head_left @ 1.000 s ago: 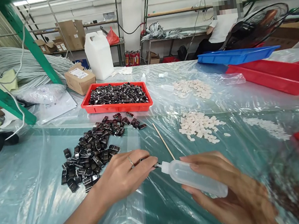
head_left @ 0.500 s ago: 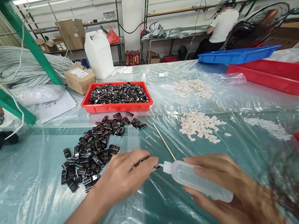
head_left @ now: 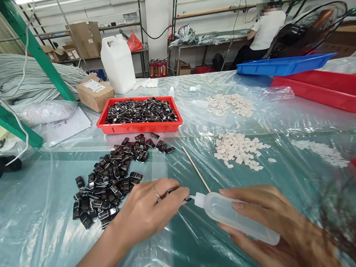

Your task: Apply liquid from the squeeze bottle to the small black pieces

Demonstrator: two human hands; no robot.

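Observation:
My left hand (head_left: pixel 156 205), a ring on one finger, pinches a small black plastic piece (head_left: pixel 187 198), mostly hidden by the fingers. My right hand (head_left: pixel 263 218) is wrapped round a translucent squeeze bottle (head_left: pixel 226 210) that lies tilted, its thin nozzle pointing left. The nozzle tip meets the black piece at my left fingertips; whether it touches is too small to tell. Left of my left hand spreads a pile of similar black pieces (head_left: pixel 109 181). A thin wooden stick (head_left: pixel 196 168) lies just beyond the bottle's neck.
A red tray (head_left: pixel 141 129) full of black pieces stands behind the pile. Small whitish pieces (head_left: pixel 238 150) lie heaped at centre right. Blue (head_left: pixel 286 66) and red trays (head_left: pixel 329 93) sit at the back right. A white jug (head_left: pixel 118 67) and a cardboard box (head_left: pixel 95 94) stand at the back left.
Both hands stay almost in the same place. The bottle has shifted very slightly, and its nozzle remains at the black piece.

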